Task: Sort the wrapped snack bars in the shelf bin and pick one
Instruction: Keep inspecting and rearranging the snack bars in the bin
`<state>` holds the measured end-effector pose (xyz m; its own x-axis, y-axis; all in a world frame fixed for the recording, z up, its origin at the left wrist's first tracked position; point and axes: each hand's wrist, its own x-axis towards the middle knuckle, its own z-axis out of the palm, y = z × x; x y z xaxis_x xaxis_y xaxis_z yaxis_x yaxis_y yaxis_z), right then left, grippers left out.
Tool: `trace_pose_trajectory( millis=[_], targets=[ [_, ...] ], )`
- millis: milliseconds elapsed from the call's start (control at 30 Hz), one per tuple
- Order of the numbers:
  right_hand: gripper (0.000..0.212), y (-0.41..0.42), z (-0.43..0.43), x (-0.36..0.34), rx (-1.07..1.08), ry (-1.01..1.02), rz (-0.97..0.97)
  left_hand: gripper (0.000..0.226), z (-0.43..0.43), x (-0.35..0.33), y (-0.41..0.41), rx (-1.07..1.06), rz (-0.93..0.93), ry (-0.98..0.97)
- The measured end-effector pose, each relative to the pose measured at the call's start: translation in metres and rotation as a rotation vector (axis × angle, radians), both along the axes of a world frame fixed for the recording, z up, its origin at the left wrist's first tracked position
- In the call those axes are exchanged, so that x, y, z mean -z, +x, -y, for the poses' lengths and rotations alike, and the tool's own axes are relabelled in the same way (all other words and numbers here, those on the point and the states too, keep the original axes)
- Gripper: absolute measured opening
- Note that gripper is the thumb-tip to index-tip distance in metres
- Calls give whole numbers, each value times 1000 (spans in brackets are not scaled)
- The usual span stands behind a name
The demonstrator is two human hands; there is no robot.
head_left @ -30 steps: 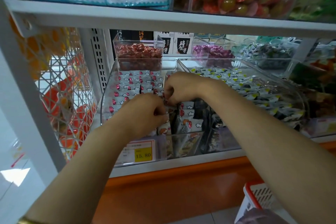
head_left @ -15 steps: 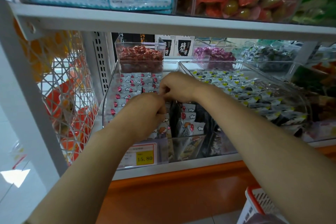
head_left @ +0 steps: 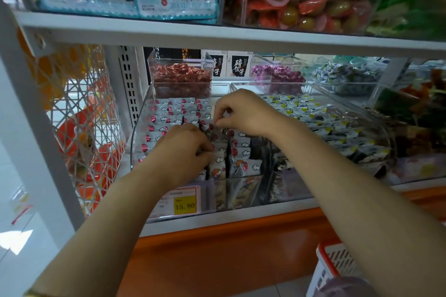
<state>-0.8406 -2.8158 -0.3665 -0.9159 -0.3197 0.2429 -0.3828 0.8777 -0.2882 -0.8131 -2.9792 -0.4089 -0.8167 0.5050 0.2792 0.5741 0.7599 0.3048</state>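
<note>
A clear plastic shelf bin (head_left: 138, 128) holds rows of white wrapped snack bars (head_left: 173, 113) with red dots and cloud prints. Both my hands are inside it. My left hand (head_left: 183, 149) curls its fingers over the upright bars near the bin's middle. My right hand (head_left: 243, 113) pinches the top edges of bars (head_left: 218, 131) just behind the left hand. More bars (head_left: 241, 152) stand on edge toward the bin's front. My fingertips are partly hidden among the wrappers.
A yellow price tag (head_left: 184, 205) reads 15.80 on the bin's front. A neighbouring bin (head_left: 376, 128) of green-marked packets stands to the right. Red candy (head_left: 183, 77) and purple candy (head_left: 275, 75) bins sit behind. A red and white basket (head_left: 333, 270) is at the lower right.
Both hands stay in the bin and shift slightly backward along the rows of bars. The camera has tilted down a little.
</note>
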Motion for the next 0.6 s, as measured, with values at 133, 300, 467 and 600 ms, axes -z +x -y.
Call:
trace_pose_trajectory(
  millis=[133,300,467,600],
  targets=[
    [7,39,-20,3,67,-208,-130,16,-1,-1,8,-18,-36,79],
    [6,74,-37,13,83,-115,-131,15,-6,0,20,-13,-84,143],
    [10,79,-32,21,61,138,-90,17,-13,5,29,-30,-114,186],
    [3,78,-29,25,60,171,-121,18,-17,7,32,-16,-128,223]
  ],
)
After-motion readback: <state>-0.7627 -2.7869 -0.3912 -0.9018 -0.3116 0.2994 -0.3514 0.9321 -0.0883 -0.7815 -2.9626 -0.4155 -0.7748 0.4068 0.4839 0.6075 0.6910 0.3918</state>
